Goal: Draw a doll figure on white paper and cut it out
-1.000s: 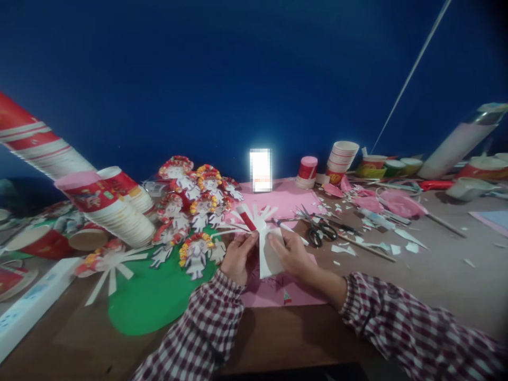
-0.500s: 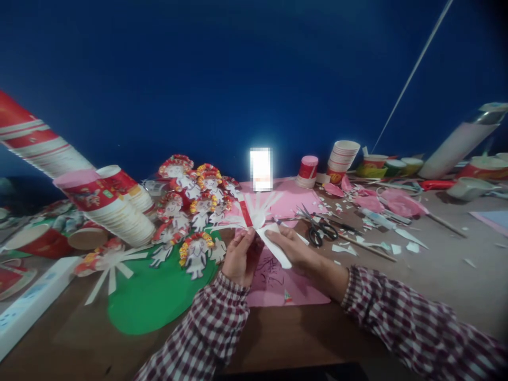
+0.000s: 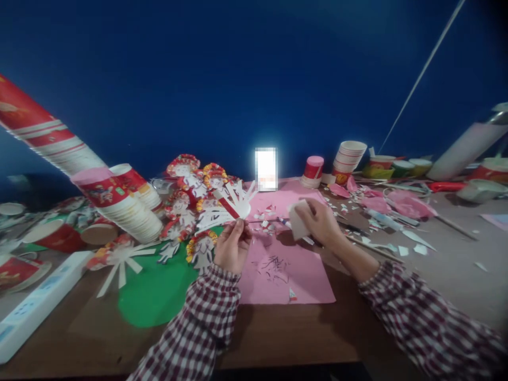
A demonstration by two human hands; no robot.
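Observation:
My left hand [image 3: 233, 246] pinches the lower edge of a paper cup cut into strips [image 3: 245, 208]. Its white strips fan out upward and to the left, and one of them is red. To the right, over the pink sheet's edge, my right hand [image 3: 322, 226] is closed on a white piece of paper [image 3: 298, 221]. A gap separates the two held pieces. Below the hands lies a pink sheet [image 3: 293, 280] with dark scribbles, and small paper scraps [image 3: 266, 214] are scattered behind it.
Left stand leaning stacks of paper cups [image 3: 130, 217], a white power strip [image 3: 43, 301], a green sheet [image 3: 154, 304] and several paper figures [image 3: 202, 248] with red and yellow trim. A bright blurred screen [image 3: 265, 172] is at the back. Right lie pink scraps [image 3: 410, 203] and a stick [image 3: 375, 248].
My right hand has moved right and up with the white paper, away from the cut cup. My left hand has shifted slightly left with the strips. The scissors are now mostly hidden.

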